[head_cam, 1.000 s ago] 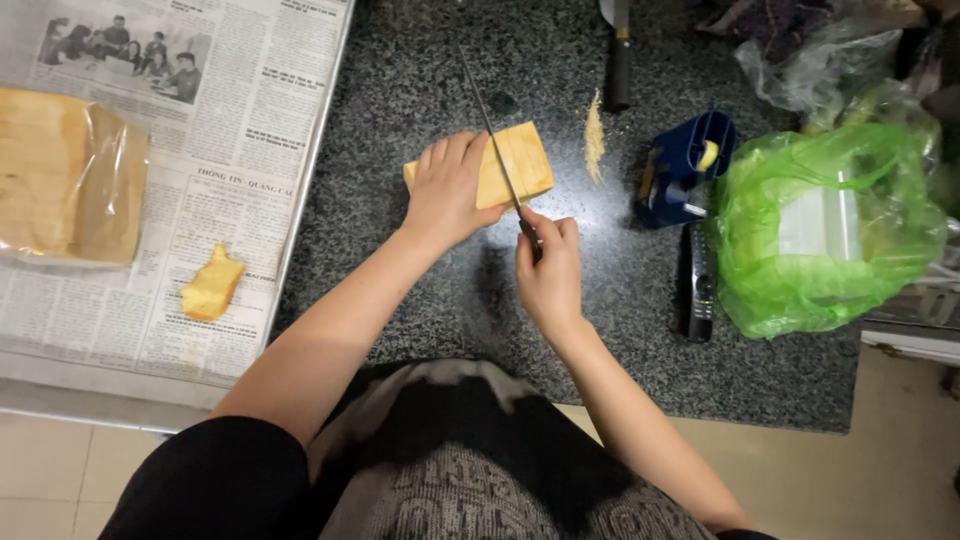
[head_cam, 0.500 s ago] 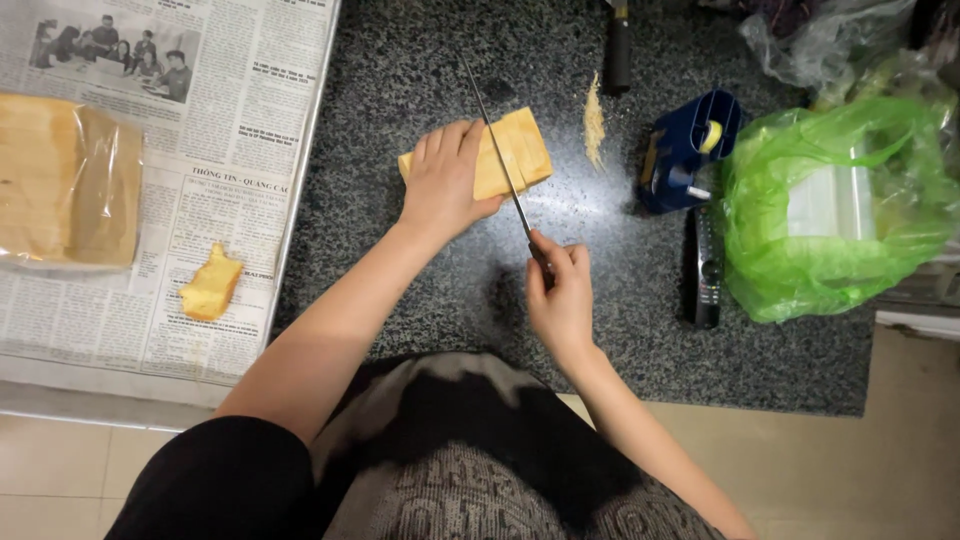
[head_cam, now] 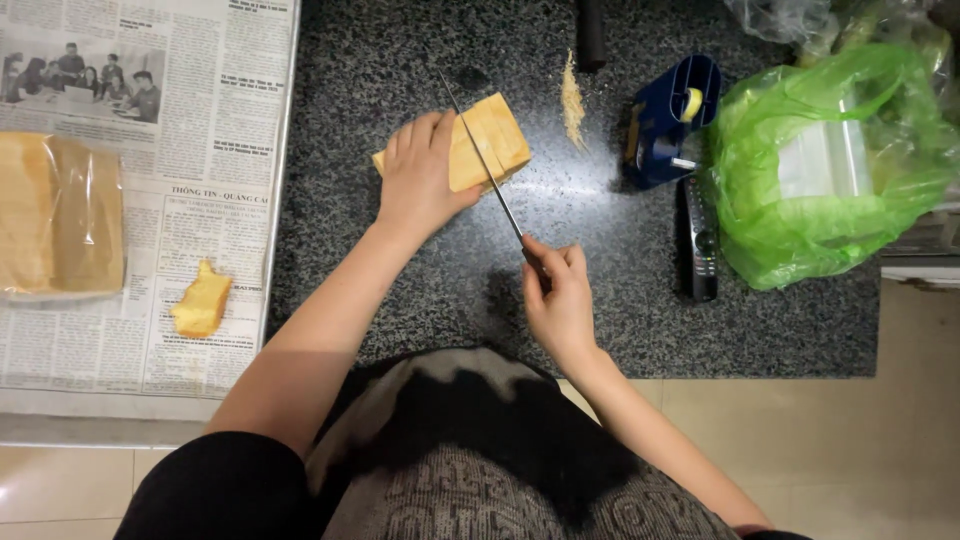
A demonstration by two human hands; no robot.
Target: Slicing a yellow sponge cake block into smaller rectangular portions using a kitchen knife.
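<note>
On a dark speckled stone counter (head_cam: 420, 300), seen from above, a yellow block of sponge cake (head_cam: 495, 140) lies flat near the middle of the slab. The left hand (head_cam: 420, 180) lies over the cake's left part, fingers spread and pressing down on its top, so that only the right portion of the block shows. The right hand (head_cam: 556, 295) is curled tight around the dark handle of a long thin knife (head_cam: 480, 155), whose blade runs up and to the left across the cake, just beside the left hand's fingertips; how deep the edge sits in the cake cannot be told. Left of the stone, sheets of newspaper (head_cam: 190, 120) cover a lighter surface, and on them lie a loaf of cake in clear wrap (head_cam: 60, 215) at the far left and a small torn yellow piece of cake (head_cam: 202, 300) nearer the counter edge. To the right of the cake a thin line of crumbs (head_cam: 572, 100) lies on the stone, then a blue tape dispenser (head_cam: 668, 120), a black remote control (head_cam: 700, 240) lying lengthwise, and a crumpled green plastic bag (head_cam: 830, 170) at the counter's right end. Pale floor tiles (head_cam: 830, 440) show below the counter's front edge.
</note>
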